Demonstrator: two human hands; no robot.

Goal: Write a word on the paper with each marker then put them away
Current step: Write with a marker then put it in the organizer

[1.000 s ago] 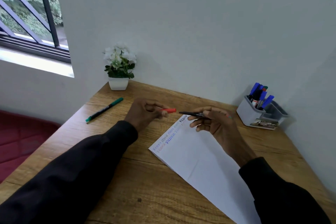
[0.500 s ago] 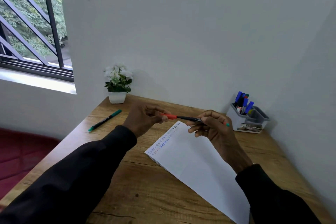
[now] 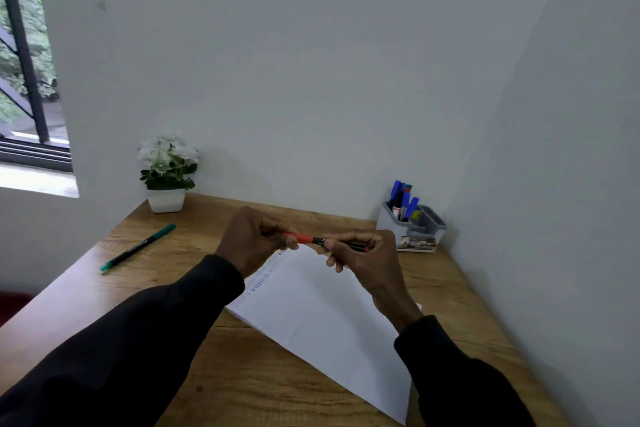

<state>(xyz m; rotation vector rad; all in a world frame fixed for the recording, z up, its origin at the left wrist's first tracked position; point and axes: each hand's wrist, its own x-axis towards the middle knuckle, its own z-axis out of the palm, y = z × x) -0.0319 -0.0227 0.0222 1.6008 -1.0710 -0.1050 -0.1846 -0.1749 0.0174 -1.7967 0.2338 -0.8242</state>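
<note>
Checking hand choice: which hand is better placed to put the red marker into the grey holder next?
Right. The right hand grips the red marker by its barrel, and the grey holder stands at the desk's right rear, on that side. The left hand only pinches the cap end.

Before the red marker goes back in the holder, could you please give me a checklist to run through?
1. Cap on red marker: it meets the barrel with no gap showing, ok; whether it has fully clicked, cannot tell.
2. Grip: right hand grips the barrel, left hand pinches the cap: ok.
3. Room in holder: space shows beside the markers standing in it: ok.
4. Path: bare desk between right hand and holder: ok.
5. Red word on paper: only part of the writing shows: cannot tell.
6. Other markers away: green marker lies on the desk: not ok.
</note>
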